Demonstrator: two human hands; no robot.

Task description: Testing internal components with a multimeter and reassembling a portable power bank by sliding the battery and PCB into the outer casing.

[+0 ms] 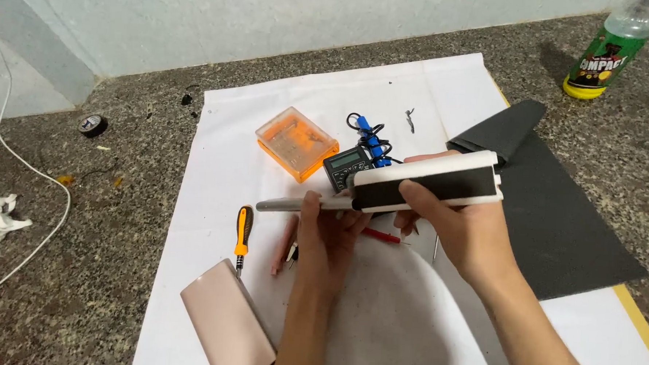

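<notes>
Speckled stone counter, white paper sheet [232, 127], both hands [329, 237] gripping slim white-and-black device [426, 183]

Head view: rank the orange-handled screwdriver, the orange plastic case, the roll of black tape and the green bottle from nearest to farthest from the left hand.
Measured from the left hand:
1. Orange-handled screwdriver, just to its left on the white sheet.
2. Orange plastic case, above it, farther up the sheet.
3. Roll of black tape, far left on the stone floor.
4. Green bottle, top right corner.
</notes>
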